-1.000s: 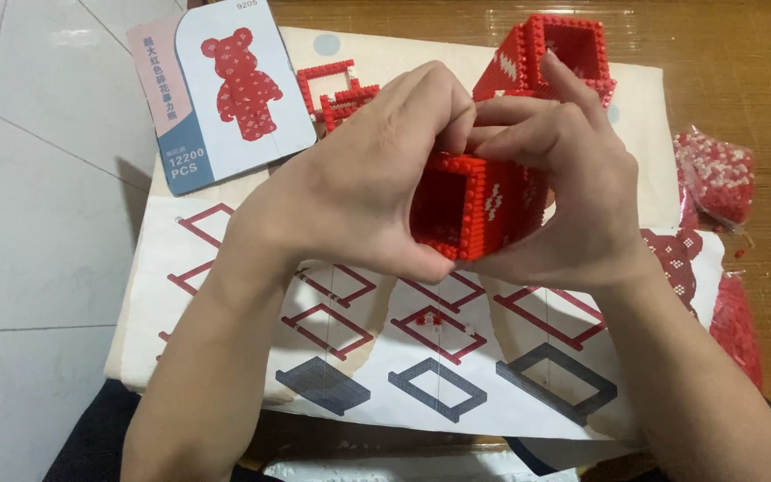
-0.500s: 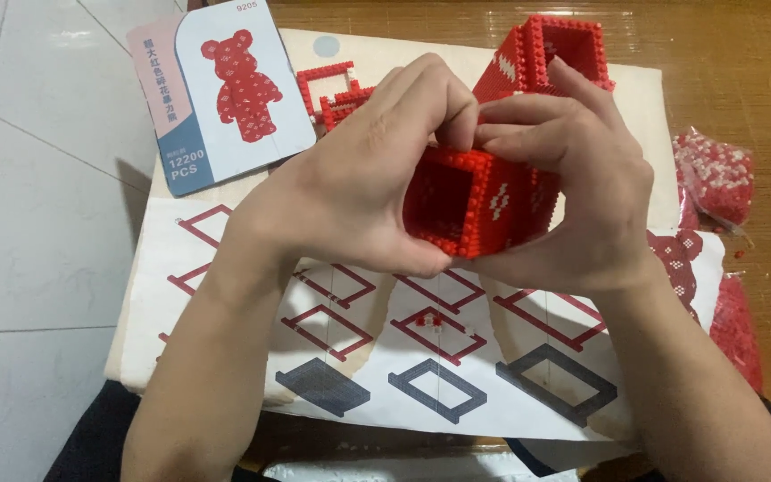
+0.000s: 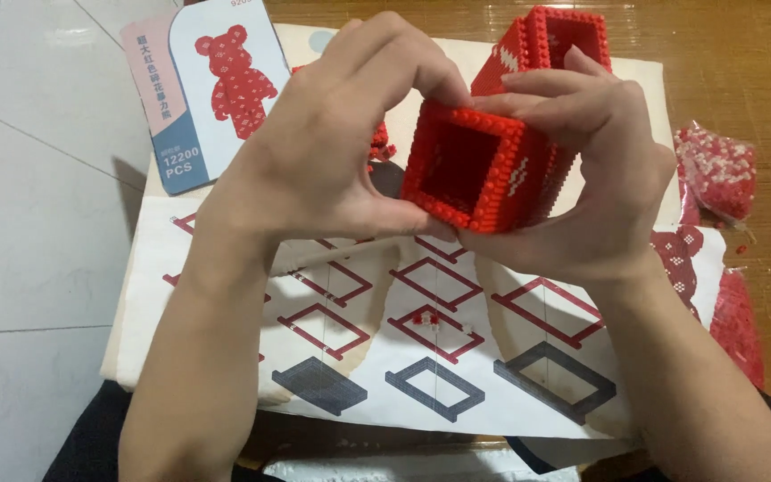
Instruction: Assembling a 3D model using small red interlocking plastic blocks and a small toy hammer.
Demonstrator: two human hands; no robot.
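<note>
1. One booklet [image 3: 203, 94] with a red bear figure printed on its cover is seen at 10 o'clock, lying partly on the white floor tiles [image 3: 29, 223].
2. One left hand [image 3: 332, 152] is held at centre-left; its fingers are curled and clamped on the left side and top edge of the hollow red block box [image 3: 484, 165], thumb pressed at its lower left corner.
3. One instruction sheet [image 3: 421, 339] is spread at 6 o'clock, below the hands; red and grey frame outlines are drawn on it. A few loose red pieces [image 3: 426, 317] are seen resting on the sheet.
4. The box is held in the air at centre, open end turned toward the camera, between both hands.
5. A second red block structure [image 3: 551, 36] is seen at 12 o'clock, behind the held box.
6. One right hand [image 3: 600, 178] is clamped on the box's right side and top, fingers together.
7. Two bags of red pieces [image 3: 716, 170] are seen at 3 o'clock on the wooden surface [image 3: 742, 54]; the lower one is cut off by the frame edge.
</note>
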